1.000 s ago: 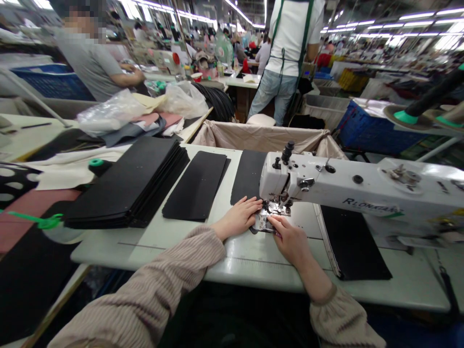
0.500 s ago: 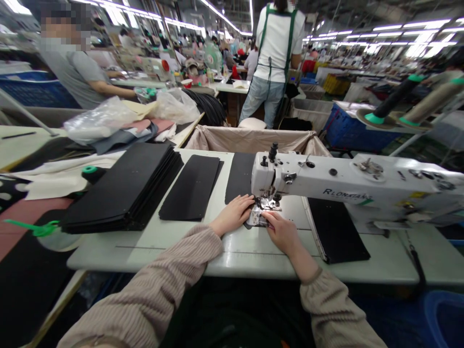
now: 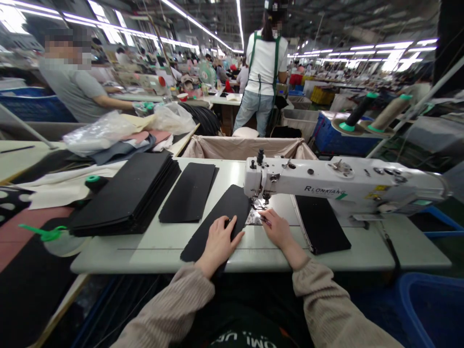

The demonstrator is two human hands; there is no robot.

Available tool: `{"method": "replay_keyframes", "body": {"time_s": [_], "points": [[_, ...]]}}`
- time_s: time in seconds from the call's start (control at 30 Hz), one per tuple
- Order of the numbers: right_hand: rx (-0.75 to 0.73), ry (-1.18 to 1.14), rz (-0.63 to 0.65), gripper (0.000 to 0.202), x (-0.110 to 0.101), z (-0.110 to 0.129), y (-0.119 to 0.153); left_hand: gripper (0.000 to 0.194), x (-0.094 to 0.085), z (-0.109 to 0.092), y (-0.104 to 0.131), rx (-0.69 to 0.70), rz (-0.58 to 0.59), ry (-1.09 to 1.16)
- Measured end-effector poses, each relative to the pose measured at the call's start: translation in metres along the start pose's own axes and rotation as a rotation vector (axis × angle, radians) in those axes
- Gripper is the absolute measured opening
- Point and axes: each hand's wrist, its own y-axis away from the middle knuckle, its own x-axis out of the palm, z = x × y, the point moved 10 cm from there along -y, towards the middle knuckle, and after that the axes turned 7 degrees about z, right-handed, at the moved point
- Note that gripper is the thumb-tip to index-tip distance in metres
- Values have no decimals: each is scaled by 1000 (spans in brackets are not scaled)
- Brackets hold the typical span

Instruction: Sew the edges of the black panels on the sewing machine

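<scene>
A black fabric panel (image 3: 213,220) lies slanted on the sewing table, its far right corner near the presser foot of the white sewing machine (image 3: 297,181). My left hand (image 3: 221,241) rests on this panel's near right side, fingers spread. Just in front of the needle area, my right hand (image 3: 279,232) is closed in a pinch around a small, dark, slim item that is mostly hidden by the fingers. The metal needle plate (image 3: 255,218) shows between the two hands.
A tall stack of black panels (image 3: 123,193) and a smaller pile (image 3: 188,191) lie to the left. More black panels (image 3: 322,224) sit right of the needle. Behind the table is a cloth-lined bin (image 3: 250,147); thread cones (image 3: 358,111) stand at right. Two co-workers are beyond.
The black panel has come towards me and turned from straight to slanted. My left hand has moved nearer and left with it, away from the presser foot. My right hand stays by the needle.
</scene>
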Motion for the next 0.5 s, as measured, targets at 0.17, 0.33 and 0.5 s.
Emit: {"method": "replay_keyframes", "body": {"time_s": [0.17, 0.33, 0.5], "points": [[-7, -92, 23, 32, -8, -3, 22, 60, -2, 23, 103, 63, 141, -23], [-40, -87, 210, 38, 2, 9, 60, 72, -4, 19, 117, 186, 361, 88], [87, -23, 188, 45, -6, -17, 98, 46, 3, -31, 69, 243, 282, 89]]}}
